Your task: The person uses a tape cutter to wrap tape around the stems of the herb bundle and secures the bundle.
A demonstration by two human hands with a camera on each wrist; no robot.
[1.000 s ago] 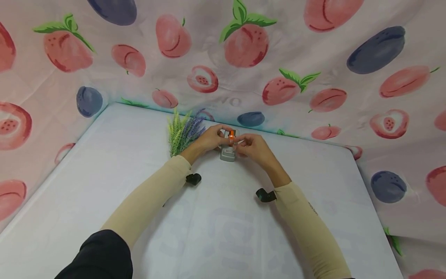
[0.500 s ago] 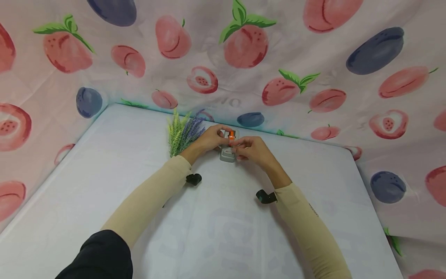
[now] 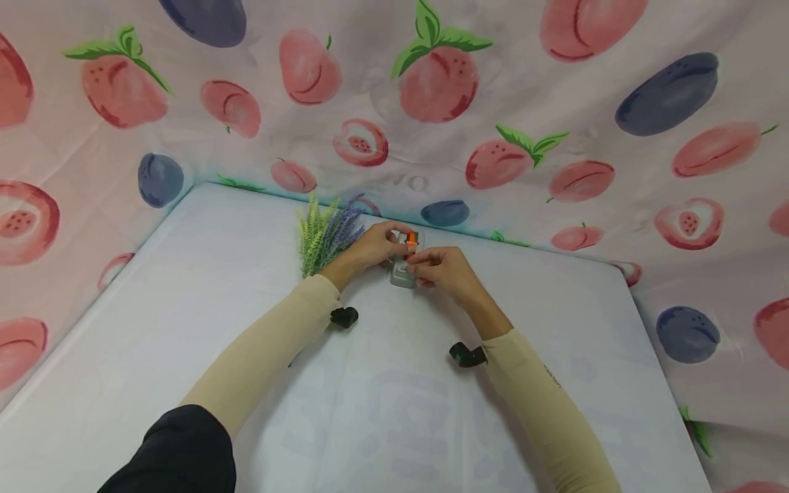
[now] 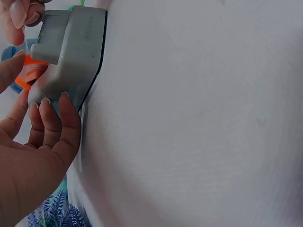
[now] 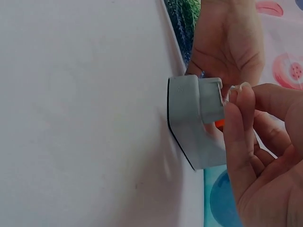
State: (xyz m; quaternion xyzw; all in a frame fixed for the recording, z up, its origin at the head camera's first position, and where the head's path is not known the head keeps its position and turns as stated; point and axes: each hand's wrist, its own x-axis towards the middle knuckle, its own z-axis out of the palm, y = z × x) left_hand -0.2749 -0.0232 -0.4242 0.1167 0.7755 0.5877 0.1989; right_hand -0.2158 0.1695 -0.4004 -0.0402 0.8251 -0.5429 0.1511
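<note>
the dispenser (image 4: 85, 42) stood upright on its dark-edged base on the white counter (image 3: 370, 404), close to the middle of the far edge, its cutter end toward the near edge. an orange roll core (image 3: 411, 239) showed in its upper part. the left hand (image 3: 373, 245) held the dispenser from the left side, its grip clamped on it: three fingers curled against the grey side, the thumb and forefinger at the orange core. the right hand (image 3: 453, 272) was at the cutter end, its thumb and forefinger together on a small clear strip (image 5: 233, 88), just beside the cutter. the flowers (image 3: 317, 236), yellow-green and purple, lay on the far-left-corner side of the left hand, also near the far edge. both forearms reached in from the near edge in beige sleeves (image 3: 265, 346), a small black device at each wrist. behind the far edge hung a cloth (image 3: 240, 157) printed with pink and blue fruit.
</note>
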